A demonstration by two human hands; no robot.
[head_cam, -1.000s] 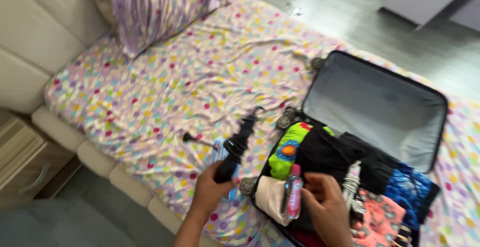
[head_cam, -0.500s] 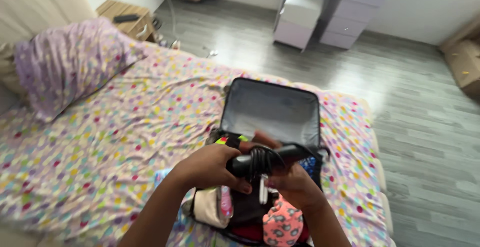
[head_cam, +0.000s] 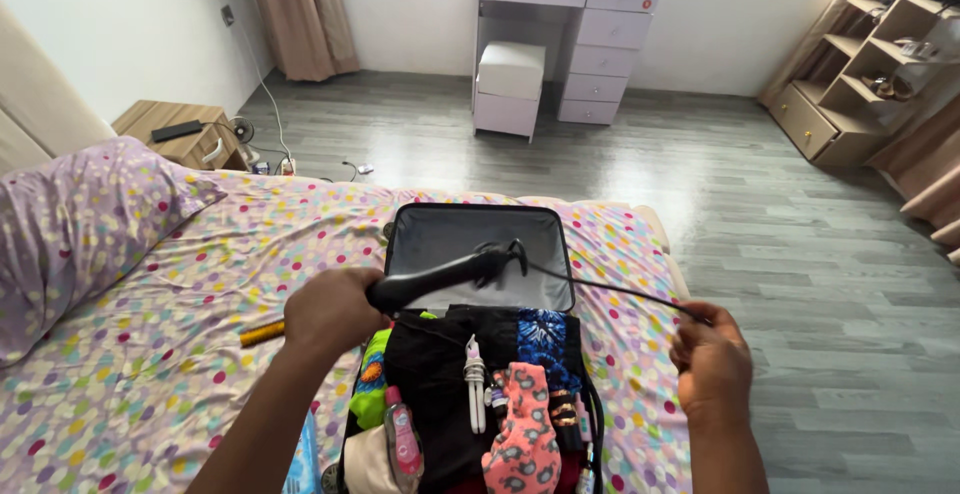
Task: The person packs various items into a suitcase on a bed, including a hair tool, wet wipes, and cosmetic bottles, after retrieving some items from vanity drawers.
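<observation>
Bed (head_cam: 150, 354) under a dotted sheet, filling the lower left, soft enough to take an open case without it sliding. Pillow (head_cam: 80, 224) pushed to the left edge, out of the way. Dresser (head_cam: 570, 24) and white stool (head_cam: 510, 69) against the far wall, well apart from the bed; nightstand (head_cam: 175, 129) beside the pillow end.

Suitcase (head_cam: 480, 244) lying open on the bed, grey lid propped up and away, so the packed half faces up within easy reach. Packed tight with clothes (head_cam: 440, 364): black, green, blue, pink, pressed side by side to save room. Pink bottle (head_cam: 403, 444) wedged along the left wall of the case.

Curling iron (head_cam: 435, 279) held level above the case, barrel pointing right. Left hand (head_cam: 330, 314) wrapped in a closed grip round the handle. Cord (head_cam: 600, 289) drawn taut out to the right, kept off the clothes. Right hand (head_cam: 712, 359) pinching the cord's far end, grip narrow, over the bed's edge.

Small yellow stick (head_cam: 262, 334) lying on the sheet just left of the left hand.
</observation>
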